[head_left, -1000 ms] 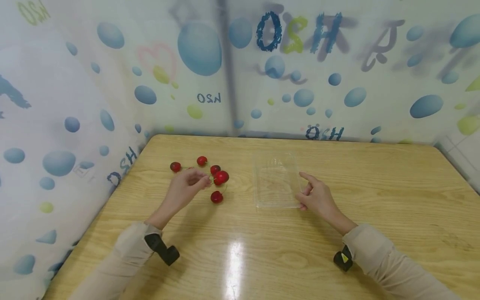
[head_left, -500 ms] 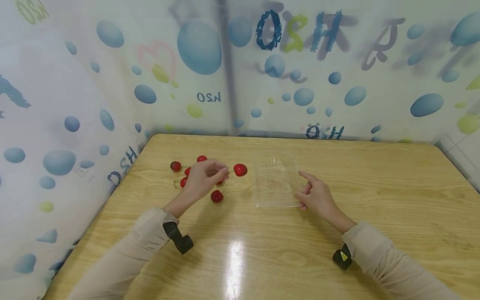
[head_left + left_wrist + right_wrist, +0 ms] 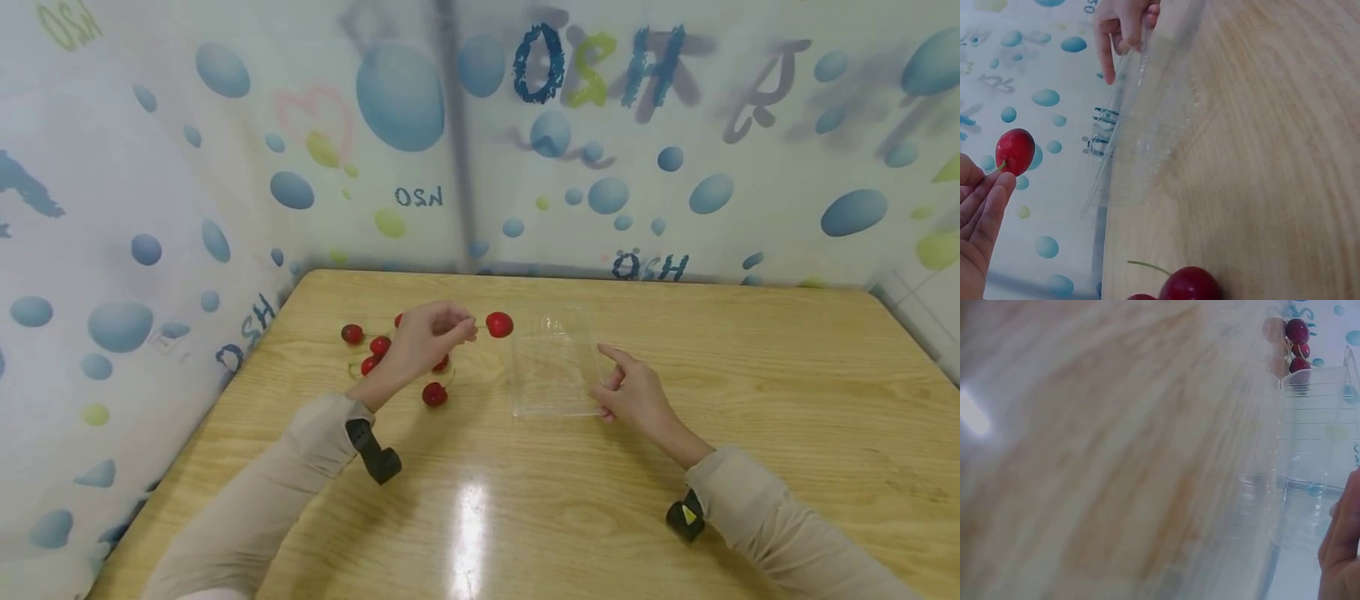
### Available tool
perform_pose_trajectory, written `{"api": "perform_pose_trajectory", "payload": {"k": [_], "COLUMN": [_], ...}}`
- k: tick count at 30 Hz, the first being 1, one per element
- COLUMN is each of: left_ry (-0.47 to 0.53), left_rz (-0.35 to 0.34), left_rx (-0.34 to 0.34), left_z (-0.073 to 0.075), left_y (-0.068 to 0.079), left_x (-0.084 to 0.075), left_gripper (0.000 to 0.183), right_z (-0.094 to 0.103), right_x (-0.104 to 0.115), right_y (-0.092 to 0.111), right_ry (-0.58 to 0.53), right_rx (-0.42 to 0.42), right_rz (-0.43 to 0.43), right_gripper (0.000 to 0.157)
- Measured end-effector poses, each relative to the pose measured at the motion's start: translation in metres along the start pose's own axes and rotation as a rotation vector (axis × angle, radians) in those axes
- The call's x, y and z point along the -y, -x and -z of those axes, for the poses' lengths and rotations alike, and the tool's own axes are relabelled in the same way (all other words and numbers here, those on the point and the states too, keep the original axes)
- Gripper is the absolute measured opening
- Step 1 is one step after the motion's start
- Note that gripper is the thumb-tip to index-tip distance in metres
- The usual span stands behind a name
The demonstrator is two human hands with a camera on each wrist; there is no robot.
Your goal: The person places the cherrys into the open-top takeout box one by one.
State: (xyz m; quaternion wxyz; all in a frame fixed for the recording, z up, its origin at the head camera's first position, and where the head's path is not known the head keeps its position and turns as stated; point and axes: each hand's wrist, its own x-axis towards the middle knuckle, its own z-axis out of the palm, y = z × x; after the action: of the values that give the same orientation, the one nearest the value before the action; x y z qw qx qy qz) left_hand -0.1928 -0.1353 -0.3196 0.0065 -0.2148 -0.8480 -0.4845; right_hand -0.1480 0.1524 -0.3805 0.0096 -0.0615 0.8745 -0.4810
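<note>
My left hand [image 3: 420, 337] pinches the green stem of a red cherry [image 3: 499, 324] between thumb and fingertips. That cherry [image 3: 1015, 152] hangs in the air just left of a clear plastic box [image 3: 553, 412], above table level. My right hand [image 3: 637, 398] holds the box's right side wall between thumb and fingers, the index finger stretched along the rim. Several more cherries lie on the table beneath and around my left hand; one dark cherry [image 3: 435, 394] sits nearest me, another [image 3: 352, 334] farthest left. My left hand partly hides some of them.
The wooden table [image 3: 570, 517] carries everything and ends at the back against a patterned wall covering [image 3: 495, 150]. A second patterned sheet [image 3: 150, 208] stands along the left side. A black wrist camera [image 3: 372, 451] is strapped to the left sleeve, another [image 3: 686, 517] to the right.
My left hand has lifted the cherry from the group and carried it rightward and away from me, toward the box. My right hand and the box have stayed in place.
</note>
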Motion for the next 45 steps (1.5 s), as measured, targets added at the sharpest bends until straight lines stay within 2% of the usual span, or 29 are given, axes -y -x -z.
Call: {"api": "perform_pose_trajectory", "payload": {"k": [4,8,13,22,28,34,41,45], "left_ry": [-0.007,-0.018,-0.004,0.054,0.015,-0.036,-0.061,-0.125], "left_rz": [-0.01,-0.021,-0.036,-0.025,-0.028,-0.005,-0.009,-0.02], "left_rx": [0.012,0.037,0.087,0.138,0.175,0.199,0.238,0.261], "left_z": [0.002,-0.002,-0.016,-0.043,-0.059,-0.066,-0.075,-0.078], "left_y": [-0.01,-0.018,-0.024,-0.023,-0.027,-0.031,-0.034,-0.037], "left_x": [-0.005,-0.012,-0.017,-0.021,-0.014,-0.013,-0.01,-0.009], "left_gripper": [0.018,0.015,0.012,0.013,0.012,0.011,0.011,0.01], "right_z": [0.0,0.0,0.001,0.0,-0.001,-0.002,-0.002,-0.003], "right_x": [0.0,-0.001,-0.001,-0.002,-0.002,-0.002,-0.002,-0.001], "right_y": [0.0,0.0,0.0,-0.001,-0.001,-0.001,-0.001,-0.002], "right_ry": [-0.004,-0.008,0.005,0.014,0.014,0.026,0.02,0.02], "right_rx": [0.0,0.002,-0.005,-0.001,0.0,-0.001,-0.001,-0.005], "right_rz": [0.001,0.0,-0.004,0.01,0.009,0.015,0.017,0.017], "right_gripper": [0.062,0.062,0.062,0.061,0.062,0.061,0.061,0.061]}}
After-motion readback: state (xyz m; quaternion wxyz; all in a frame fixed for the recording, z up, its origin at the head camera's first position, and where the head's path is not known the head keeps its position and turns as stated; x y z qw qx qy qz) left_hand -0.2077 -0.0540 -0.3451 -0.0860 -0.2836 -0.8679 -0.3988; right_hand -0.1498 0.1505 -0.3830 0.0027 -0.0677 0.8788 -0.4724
